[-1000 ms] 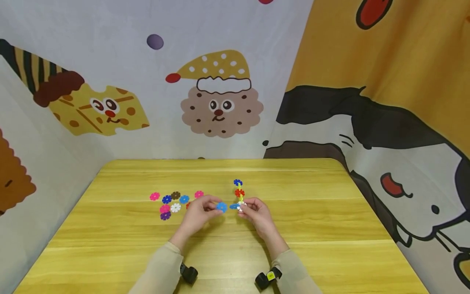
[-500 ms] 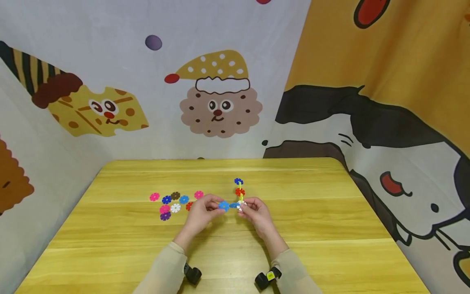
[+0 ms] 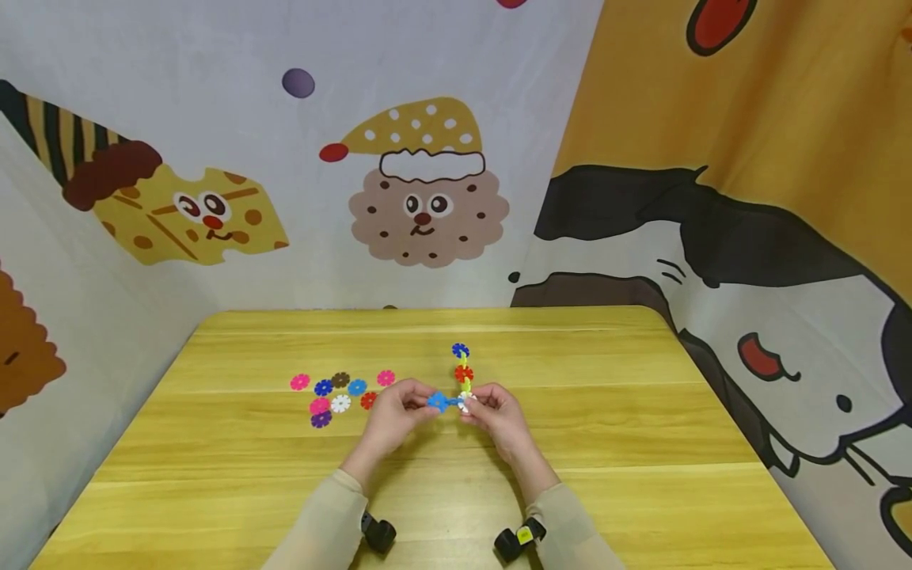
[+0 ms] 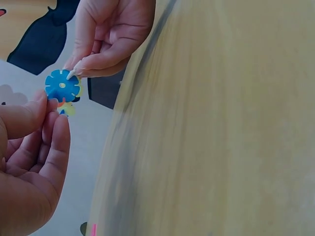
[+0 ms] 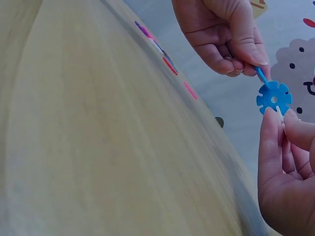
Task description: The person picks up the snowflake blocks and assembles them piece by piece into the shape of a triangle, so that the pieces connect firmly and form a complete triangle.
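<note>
My left hand (image 3: 392, 416) pinches a light blue notched disc (image 5: 261, 75) between thumb and fingers. Its edge meets a second blue disc (image 5: 274, 97), slotted crosswise to it. That second disc joins a white notched disc (image 3: 465, 404), pinched by my right hand (image 3: 502, 419). From the white disc a chain runs away from me: yellow pieces, a red disc (image 3: 464, 373) and a dark blue disc (image 3: 460, 350) at the far end. In the left wrist view, the second blue disc (image 4: 62, 84) shows face-on between both hands' fingertips, and the left fingers hide most of the first.
Left of my hands, several loose notched discs lie flat on the wooden table (image 3: 606, 443), among them a brown one (image 3: 340, 379), a white one (image 3: 340, 404), a purple one (image 3: 321, 419) and a red one (image 3: 368, 400). A cartoon-printed cloth (image 3: 427, 63) hangs behind the table.
My left hand has moved right, bringing its light blue disc from a gap away up against the second blue disc. My right hand has stayed nearly in place; the chain has shifted slightly.
</note>
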### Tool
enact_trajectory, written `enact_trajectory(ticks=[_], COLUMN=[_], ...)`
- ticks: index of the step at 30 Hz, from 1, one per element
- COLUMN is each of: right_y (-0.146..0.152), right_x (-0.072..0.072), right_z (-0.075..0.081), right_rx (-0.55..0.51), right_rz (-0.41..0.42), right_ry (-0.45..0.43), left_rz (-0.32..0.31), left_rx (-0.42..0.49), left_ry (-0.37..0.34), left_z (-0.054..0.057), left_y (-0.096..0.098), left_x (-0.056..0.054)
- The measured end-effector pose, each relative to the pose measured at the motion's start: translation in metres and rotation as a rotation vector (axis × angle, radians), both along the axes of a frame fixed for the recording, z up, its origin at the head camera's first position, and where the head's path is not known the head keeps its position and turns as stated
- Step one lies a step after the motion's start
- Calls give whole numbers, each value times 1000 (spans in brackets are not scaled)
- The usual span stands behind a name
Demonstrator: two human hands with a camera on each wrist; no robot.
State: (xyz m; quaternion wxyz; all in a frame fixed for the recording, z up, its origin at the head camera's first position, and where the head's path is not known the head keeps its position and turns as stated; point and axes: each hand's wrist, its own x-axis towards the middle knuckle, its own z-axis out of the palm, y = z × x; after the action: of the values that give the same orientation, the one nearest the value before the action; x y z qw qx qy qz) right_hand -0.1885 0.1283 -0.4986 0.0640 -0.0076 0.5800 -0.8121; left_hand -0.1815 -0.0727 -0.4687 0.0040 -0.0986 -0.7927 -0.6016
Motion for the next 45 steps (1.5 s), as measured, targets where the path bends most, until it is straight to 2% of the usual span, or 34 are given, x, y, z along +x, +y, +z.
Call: enact_trajectory(ticks=[6,10,17,24,34,39,45], right_y=[1,1,-1,-2,-2,0,3], right_x=[0,0,0,1,1,1,0], right_z=[4,4,2,5,5,6,6], right_rx=[31,15,-64,-167,-280,-284,-282], right_rz=[-22,-28,36,113,132,115,110], right_ry=[-5,-17,-22,-83,-117,-136,-138], left_rz=[5,16,35,36,16,5,76], left_rx=[64,119,168,183,197,124,-40], left_ry=[-39,-37,-2,-18,-13,-24,-38], left_z=[-2,-8,-12,-11,-16,-14,-10], left_y=[6,10,15,19,21,7,-43], left_x=[2,3,2,0,-1,-1,1])
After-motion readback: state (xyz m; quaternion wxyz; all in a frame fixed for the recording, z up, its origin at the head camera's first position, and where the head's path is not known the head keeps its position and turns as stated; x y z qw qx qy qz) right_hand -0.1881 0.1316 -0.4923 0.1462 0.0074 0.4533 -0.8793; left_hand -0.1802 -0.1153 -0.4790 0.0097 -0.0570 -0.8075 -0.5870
